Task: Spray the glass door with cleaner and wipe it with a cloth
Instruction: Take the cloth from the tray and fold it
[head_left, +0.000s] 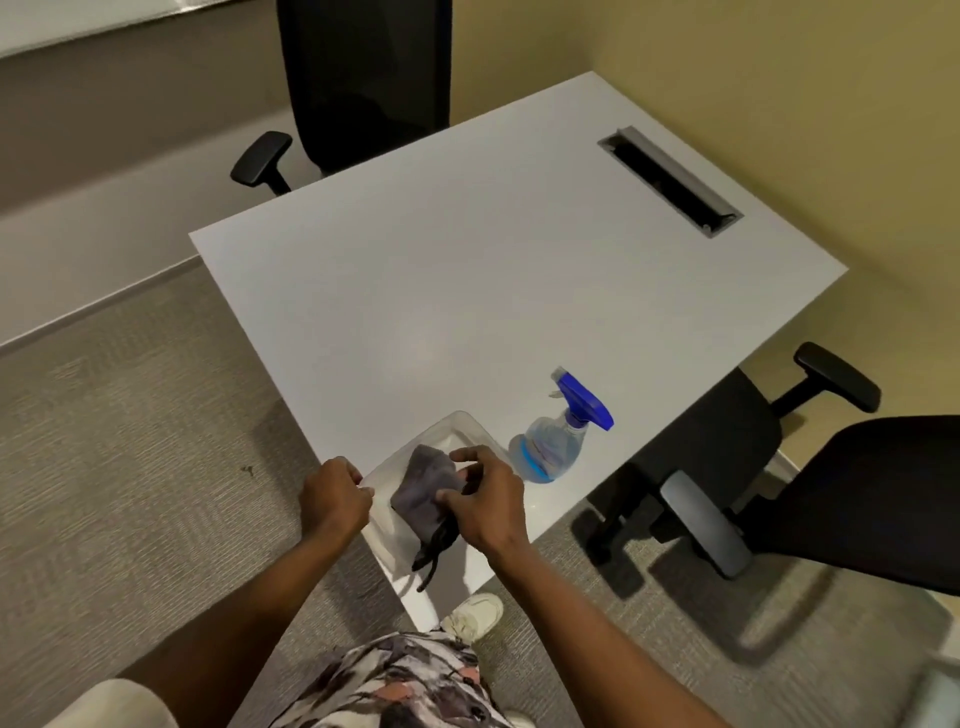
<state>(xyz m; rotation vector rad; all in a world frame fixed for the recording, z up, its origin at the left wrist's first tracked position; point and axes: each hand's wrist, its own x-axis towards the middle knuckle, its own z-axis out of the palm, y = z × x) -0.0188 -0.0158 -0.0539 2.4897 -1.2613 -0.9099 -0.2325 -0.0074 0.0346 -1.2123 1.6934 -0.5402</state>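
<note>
— At the near corner of the white table (467, 260), where is the cloth?

— The grey cloth (428, 486) lies bunched in a shallow clear tray (384, 525) on that corner, with a dark string or strap trailing from its near end toward 6 o'clock. The right hand (491, 506) has closed thumb and fingers on the cloth's right edge, pinching it. The left hand (332, 501) is curled shut on the tray's rim at 9 o'clock of the cloth.

— And the cleaner?

— A clear spray bottle (553, 447) with a blue trigger head and a blue base stands upright on the table just beside the tray, at about 2 o'clock from the cloth. Neither hand touches it.

— What else is around?

— A grey cable slot (670, 182) is set into the tabletop far off at 1 o'clock. One black office chair (363, 78) stands at the table's far side at 12 o'clock; another black chair (857, 493) sits at 3 o'clock, turned partly away. Beige carpet (130, 441) covers the floor, and a white shoe (475, 616) shows under the table corner at 6 o'clock. I cannot tell where the glass door is.
</note>
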